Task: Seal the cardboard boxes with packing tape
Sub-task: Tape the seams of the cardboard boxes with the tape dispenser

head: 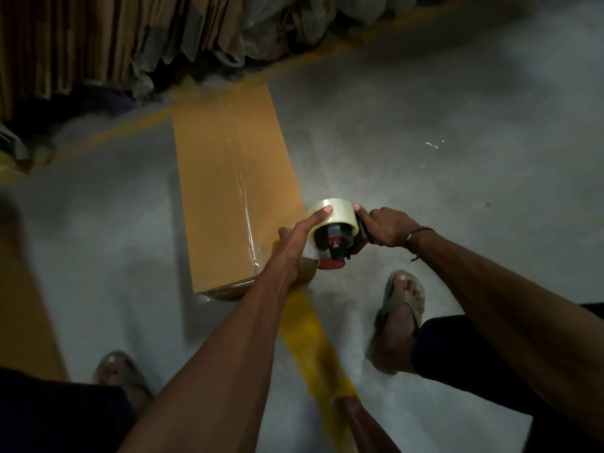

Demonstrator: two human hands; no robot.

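Box lies flat on the floor, long axis running away from the person, a clear tape strip along its centre seam. Tape gun sits at the box's near right corner, roll on top, red and black frame below. Right hand grips the gun's handle, fingers curled round it, thumb tip against the roll's right edge. Left hand sits at the box's near corner just left of the gun, one fingertip pressed on the roll's rim; the other fingers are hidden, can't tell how they lie. Yellow floor line runs from under the hands toward the person. Feet in sandals on either side of it. Far left: stacked flat cardboard and crumpled plastic sheeting along the floor edge.
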